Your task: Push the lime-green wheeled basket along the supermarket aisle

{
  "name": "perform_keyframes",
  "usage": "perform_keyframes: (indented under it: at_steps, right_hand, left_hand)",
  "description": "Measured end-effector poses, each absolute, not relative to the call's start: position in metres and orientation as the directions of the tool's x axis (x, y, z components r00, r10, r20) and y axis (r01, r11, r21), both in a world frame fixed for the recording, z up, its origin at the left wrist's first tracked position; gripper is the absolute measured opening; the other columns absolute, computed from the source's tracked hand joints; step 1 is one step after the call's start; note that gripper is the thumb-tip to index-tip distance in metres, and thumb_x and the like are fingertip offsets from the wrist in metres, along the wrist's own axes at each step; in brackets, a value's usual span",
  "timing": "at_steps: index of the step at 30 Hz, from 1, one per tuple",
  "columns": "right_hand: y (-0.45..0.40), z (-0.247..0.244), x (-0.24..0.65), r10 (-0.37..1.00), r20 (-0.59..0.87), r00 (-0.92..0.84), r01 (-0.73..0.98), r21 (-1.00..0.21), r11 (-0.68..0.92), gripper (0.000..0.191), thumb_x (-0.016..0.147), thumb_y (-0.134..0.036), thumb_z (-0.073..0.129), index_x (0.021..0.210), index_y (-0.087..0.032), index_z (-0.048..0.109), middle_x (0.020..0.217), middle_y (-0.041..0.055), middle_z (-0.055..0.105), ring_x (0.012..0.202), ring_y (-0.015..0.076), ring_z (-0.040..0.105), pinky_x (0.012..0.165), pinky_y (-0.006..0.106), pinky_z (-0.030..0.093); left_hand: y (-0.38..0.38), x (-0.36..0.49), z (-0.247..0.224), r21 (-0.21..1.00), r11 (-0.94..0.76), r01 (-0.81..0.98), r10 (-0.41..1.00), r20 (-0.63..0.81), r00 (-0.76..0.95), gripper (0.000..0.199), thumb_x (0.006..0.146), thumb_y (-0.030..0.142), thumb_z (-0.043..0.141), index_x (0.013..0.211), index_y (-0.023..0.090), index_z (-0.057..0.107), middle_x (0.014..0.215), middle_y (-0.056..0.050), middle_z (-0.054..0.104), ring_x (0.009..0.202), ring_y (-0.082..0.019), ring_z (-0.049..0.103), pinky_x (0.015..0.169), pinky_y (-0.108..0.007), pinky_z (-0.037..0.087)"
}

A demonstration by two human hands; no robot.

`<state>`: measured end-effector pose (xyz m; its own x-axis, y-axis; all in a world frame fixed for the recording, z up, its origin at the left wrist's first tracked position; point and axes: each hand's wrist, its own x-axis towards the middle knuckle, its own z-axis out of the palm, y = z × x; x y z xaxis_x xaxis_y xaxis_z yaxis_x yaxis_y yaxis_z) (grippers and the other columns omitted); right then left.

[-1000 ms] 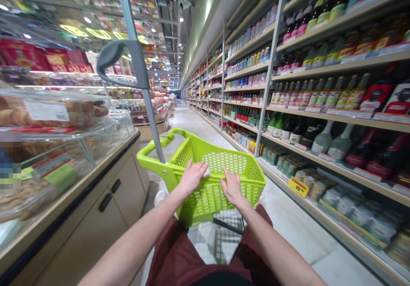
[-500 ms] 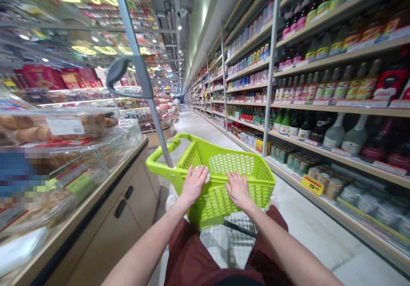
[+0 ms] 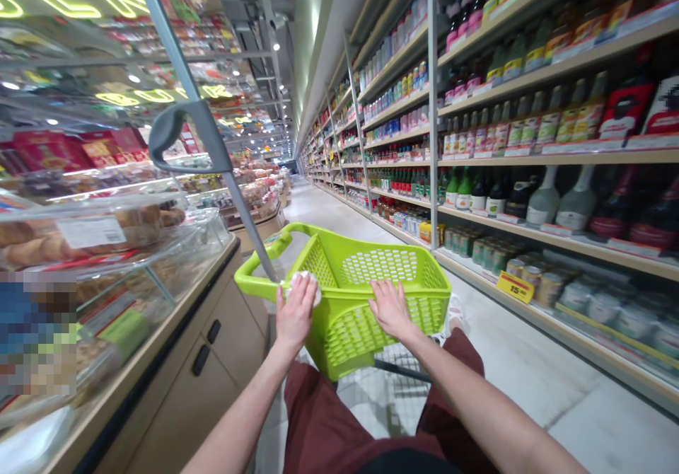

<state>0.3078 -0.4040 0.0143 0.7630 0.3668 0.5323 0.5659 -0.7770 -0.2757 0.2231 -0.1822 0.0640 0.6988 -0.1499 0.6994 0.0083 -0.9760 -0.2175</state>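
Observation:
A bright green shopping cart point(image 3: 347, 350) with perforated walls stands crosswise in front of me. My left hand point(image 3: 296, 313) presses a crumpled white wipe point(image 3: 317, 294) against the near rim, close to the cart's handle end; the fingers lie over the wipe and hide most of it. Farther right, the fingers of my right hand point(image 3: 391, 311) are hooked over the same rim. The basket interior, as far as it shows, holds no goods. A grey pole point(image 3: 247, 212) with a loop-shaped grip point(image 3: 209, 138) rises from the handle end of the cart.
Shelves of bottles and cans point(image 3: 530, 219) line the right side, with a yellow price tag point(image 3: 514, 288) low down. To the left is a wooden counter point(image 3: 180, 361) bearing packed baked goods point(image 3: 68, 237). A pale floor aisle point(image 3: 312, 198) runs ahead between them.
My left hand has slid left along the rim with the wipe, toward the handle end. My right hand keeps its hold on the rim. The view has shifted slightly.

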Motion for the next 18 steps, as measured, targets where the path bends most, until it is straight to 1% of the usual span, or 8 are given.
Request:
perform_keyframes:
  at_steps: [3, 6, 8, 12, 15, 18]
  right_hand:
    - [-0.405, 0.016, 0.307, 0.370, 0.534, 0.760, 0.566, -0.266, -0.780, 0.044, 0.082, -0.029, 0.041, 0.124, -0.015, 0.040, 0.123, 0.0122, 0.046, 0.119, 0.0264, 0.032, 0.100, 0.049, 0.012]
    - [-0.406, 0.016, 0.307, 0.366, 0.532, 0.764, 0.562, -0.267, -0.783, 0.045, 0.083, -0.030, 0.040, 0.125, -0.015, 0.039, 0.124, 0.0119, 0.046, 0.119, 0.0265, 0.032, 0.100, 0.049, 0.012]
    - [-0.405, 0.016, 0.308, 0.371, 0.530, 0.762, 0.567, -0.271, -0.778, 0.045, 0.083, -0.030, 0.040, 0.125, -0.015, 0.039, 0.124, 0.0116, 0.046, 0.120, 0.0264, 0.031, 0.100, 0.049, 0.012]
    - [-0.403, 0.014, 0.309, 0.356, 0.536, 0.765, 0.564, -0.293, -0.772, 0.045, 0.082, -0.030, 0.041, 0.125, -0.016, 0.039, 0.124, 0.0116, 0.046, 0.121, 0.0259, 0.031, 0.101, 0.050, 0.011]
    - [-0.403, 0.014, 0.308, 0.345, 0.532, 0.773, 0.553, -0.300, -0.777, 0.046, 0.082, -0.029, 0.042, 0.126, -0.015, 0.038, 0.125, 0.0125, 0.045, 0.122, 0.0264, 0.029, 0.100, 0.051, 0.010]
    - [-0.404, 0.016, 0.307, 0.354, 0.520, 0.777, 0.554, -0.299, -0.777, 0.047, 0.082, -0.029, 0.041, 0.126, -0.013, 0.038, 0.127, 0.0133, 0.044, 0.123, 0.0268, 0.028, 0.100, 0.051, 0.010]
  left_hand:
    - [-0.207, 0.236, 0.050, -0.203, -0.977, -0.058, -0.182, 0.672, 0.718, 0.045, 0.081, 0.012, 0.031, 0.124, 0.023, 0.040, 0.131, -0.007, 0.040, 0.122, -0.021, 0.034, 0.104, -0.049, 0.006]
    - [-0.214, 0.241, 0.051, -0.196, -0.976, -0.096, -0.204, 0.661, 0.723, 0.044, 0.082, 0.013, 0.031, 0.124, 0.023, 0.041, 0.131, -0.007, 0.041, 0.122, -0.020, 0.035, 0.104, -0.050, 0.004]
    - [-0.205, 0.239, 0.058, -0.175, -0.982, -0.069, -0.172, 0.681, 0.712, 0.046, 0.081, 0.012, 0.030, 0.124, 0.024, 0.040, 0.131, -0.007, 0.041, 0.121, -0.020, 0.037, 0.103, -0.051, 0.001]
    - [-0.177, 0.230, 0.070, -0.135, -0.990, 0.046, -0.070, 0.740, 0.669, 0.049, 0.079, 0.010, 0.030, 0.125, 0.024, 0.038, 0.132, -0.008, 0.038, 0.120, -0.021, 0.037, 0.102, -0.054, 0.000]
    - [-0.174, 0.230, 0.068, -0.155, -0.986, 0.054, -0.078, 0.732, 0.676, 0.048, 0.080, 0.011, 0.029, 0.125, 0.024, 0.038, 0.133, -0.008, 0.038, 0.122, -0.022, 0.034, 0.102, -0.053, 0.002]
    - [-0.192, 0.241, 0.057, -0.169, -0.986, 0.007, -0.117, 0.710, 0.694, 0.047, 0.081, 0.012, 0.029, 0.125, 0.024, 0.039, 0.132, -0.007, 0.039, 0.122, -0.022, 0.034, 0.103, -0.053, 0.005]
